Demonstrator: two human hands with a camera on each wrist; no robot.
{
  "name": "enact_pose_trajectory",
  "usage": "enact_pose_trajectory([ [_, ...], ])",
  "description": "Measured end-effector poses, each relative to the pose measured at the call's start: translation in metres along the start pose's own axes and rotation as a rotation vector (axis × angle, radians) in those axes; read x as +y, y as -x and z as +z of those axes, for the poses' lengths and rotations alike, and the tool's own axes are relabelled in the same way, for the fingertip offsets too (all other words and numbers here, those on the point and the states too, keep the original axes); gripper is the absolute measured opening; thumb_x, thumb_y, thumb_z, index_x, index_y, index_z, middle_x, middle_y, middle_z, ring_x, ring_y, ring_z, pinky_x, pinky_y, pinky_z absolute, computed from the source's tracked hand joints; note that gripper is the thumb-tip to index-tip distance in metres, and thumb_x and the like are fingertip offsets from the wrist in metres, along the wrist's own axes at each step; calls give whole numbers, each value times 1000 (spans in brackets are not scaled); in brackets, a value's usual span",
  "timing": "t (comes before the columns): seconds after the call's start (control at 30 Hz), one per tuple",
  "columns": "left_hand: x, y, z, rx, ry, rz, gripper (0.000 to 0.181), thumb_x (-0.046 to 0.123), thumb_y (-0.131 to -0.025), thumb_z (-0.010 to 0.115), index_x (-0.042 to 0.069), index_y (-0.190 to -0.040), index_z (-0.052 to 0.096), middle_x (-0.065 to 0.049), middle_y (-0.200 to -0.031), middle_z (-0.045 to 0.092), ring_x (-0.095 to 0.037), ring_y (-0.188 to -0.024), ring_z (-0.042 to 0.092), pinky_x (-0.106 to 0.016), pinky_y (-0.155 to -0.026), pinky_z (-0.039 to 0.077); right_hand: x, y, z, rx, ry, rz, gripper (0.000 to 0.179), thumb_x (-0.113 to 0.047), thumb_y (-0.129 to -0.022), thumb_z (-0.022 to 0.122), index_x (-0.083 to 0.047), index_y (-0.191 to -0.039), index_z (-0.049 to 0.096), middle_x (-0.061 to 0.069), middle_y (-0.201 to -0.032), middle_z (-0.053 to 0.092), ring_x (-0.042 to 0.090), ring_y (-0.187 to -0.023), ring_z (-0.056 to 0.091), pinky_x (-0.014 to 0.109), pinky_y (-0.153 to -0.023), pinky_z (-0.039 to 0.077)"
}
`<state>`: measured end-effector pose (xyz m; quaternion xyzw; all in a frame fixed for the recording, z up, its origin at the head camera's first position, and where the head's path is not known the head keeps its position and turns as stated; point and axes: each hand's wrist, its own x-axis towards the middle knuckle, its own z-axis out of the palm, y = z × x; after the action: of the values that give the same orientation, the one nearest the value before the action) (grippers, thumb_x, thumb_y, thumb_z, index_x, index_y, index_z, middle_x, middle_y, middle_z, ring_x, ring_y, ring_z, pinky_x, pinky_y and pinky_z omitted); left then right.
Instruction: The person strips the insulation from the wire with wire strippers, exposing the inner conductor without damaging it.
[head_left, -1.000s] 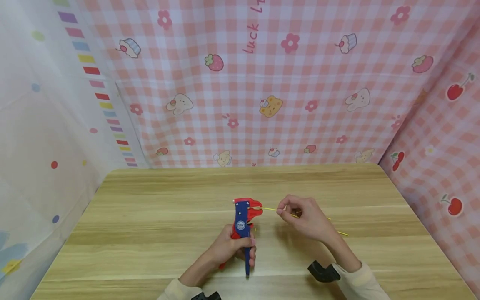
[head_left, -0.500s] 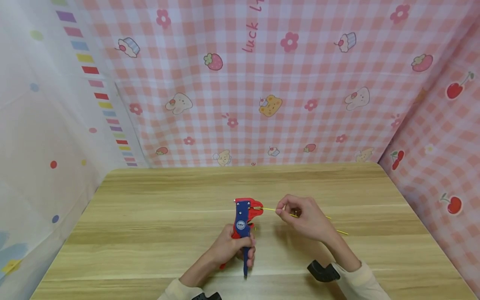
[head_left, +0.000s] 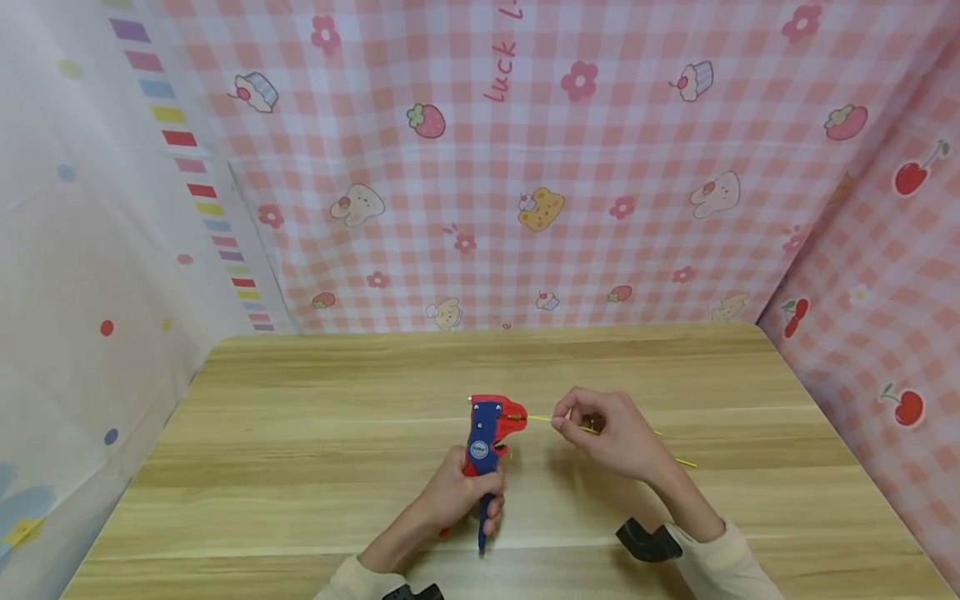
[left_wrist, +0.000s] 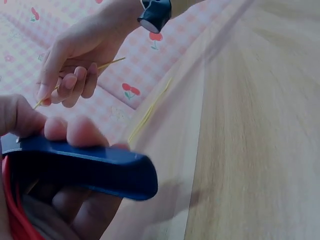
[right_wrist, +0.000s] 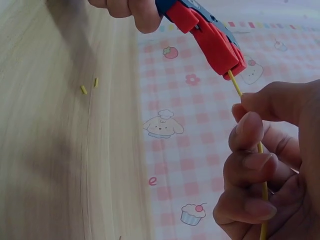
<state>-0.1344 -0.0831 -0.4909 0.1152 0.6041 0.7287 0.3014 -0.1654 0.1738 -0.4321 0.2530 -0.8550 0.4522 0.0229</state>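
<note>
My left hand (head_left: 459,493) grips the handles of a wire stripper (head_left: 482,433), blue with red jaws, held upright above the wooden table. Its nose points right, and the jaws look closed around the end of a thin yellow wire (head_left: 540,418). Between thumb and forefinger, my right hand (head_left: 617,435) pinches that wire a short way from the nose. In the right wrist view the wire (right_wrist: 264,200) runs back under the other curled fingers. Seen from the left wrist, the blue handle (left_wrist: 100,162) lies across my fingers; the wire's tip is hidden inside the tool.
More yellow wires (left_wrist: 150,112) lie on the table (head_left: 300,467) beyond the right hand. Two short yellow pieces (right_wrist: 83,90) rest on the wood below the stripper. Checked cloth (head_left: 570,167) hangs at the back and right. A black wrist camera (head_left: 648,540) sits on the right forearm.
The left hand has squeezed the stripper: its blue handle has swung left and the red jaws have come together on the wire. The right hand has hardly moved.
</note>
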Motion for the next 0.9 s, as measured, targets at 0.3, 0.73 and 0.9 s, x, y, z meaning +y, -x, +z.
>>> enact_pose_trajectory([
  [0.3,0,-1,10,85,-8,16,12,-1,-90,52,4,-79,50,2,-53,52,-12,-41,56,-26,-46,53,3,1,0,11,8,-10,12,-10,-94,73,-21,-90,71,-11,-63,58,1,-53,41,17,-48,34],
  [0.73,-4,-4,6,67,15,-35,8,7,-96,59,0,-96,55,-4,-67,65,-16,-54,66,-30,-58,62,3,0,-3,29,26,14,10,-15,-94,74,-24,-90,72,-7,-68,63,3,-56,46,19,-49,39],
  [0.9,-4,-4,6,60,10,-38,7,6,-96,59,-1,-97,55,-5,-67,66,-16,-55,67,-31,-59,63,4,0,-6,42,37,-21,11,-16,-93,76,-25,-88,74,-10,-71,64,5,-59,49,20,-51,42],
])
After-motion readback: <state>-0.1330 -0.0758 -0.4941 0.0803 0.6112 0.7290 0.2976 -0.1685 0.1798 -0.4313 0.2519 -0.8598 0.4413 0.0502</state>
